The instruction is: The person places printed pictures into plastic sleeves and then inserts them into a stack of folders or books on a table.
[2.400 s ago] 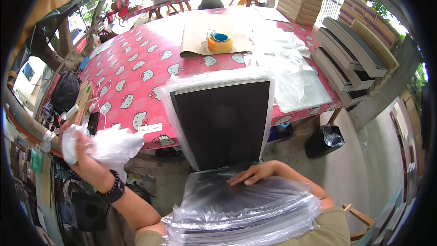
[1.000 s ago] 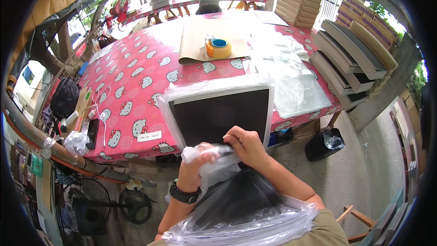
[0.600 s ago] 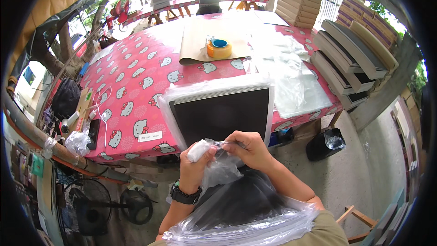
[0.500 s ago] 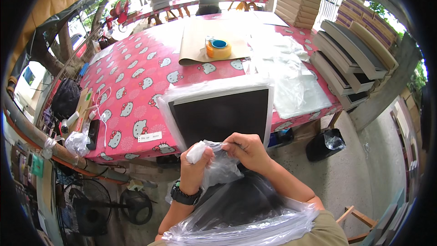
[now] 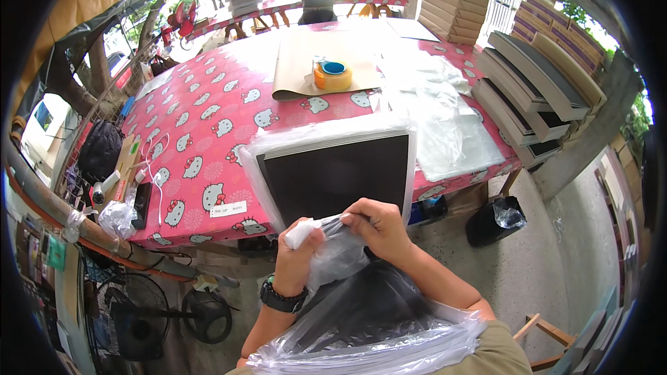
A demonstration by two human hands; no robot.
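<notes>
Between my two hands, a bunched piece of clear plastic film [image 5: 338, 260] is gripped in front of my body. My left hand [image 5: 294, 253], with a black watch [image 5: 281, 297] on its wrist, is closed around a whitish wad of the film. Thumb and fingers of my right hand [image 5: 377, 228] pinch the film's upper edge beside it. Just beyond my hands, a black rectangular panel [image 5: 333, 177] with a pale edge lies at the table's front edge, with clear plastic around it. More clear plastic [image 5: 375, 355] drapes across my lap over something dark.
An orange tape dispenser [image 5: 333, 75] sits on brown paper [image 5: 292, 76] on the pink patterned table [image 5: 201, 132]. Flat plastic bags [image 5: 458, 149] lie at right, near stacked panels [image 5: 535, 90]. A black bin [image 5: 495, 222] and standing fan [image 5: 132, 316] are on the floor. Two people work farther back.
My right hand has shifted slightly up and to the right along the film, and the film between my hands looks more gathered. The panel and table items stay put.
</notes>
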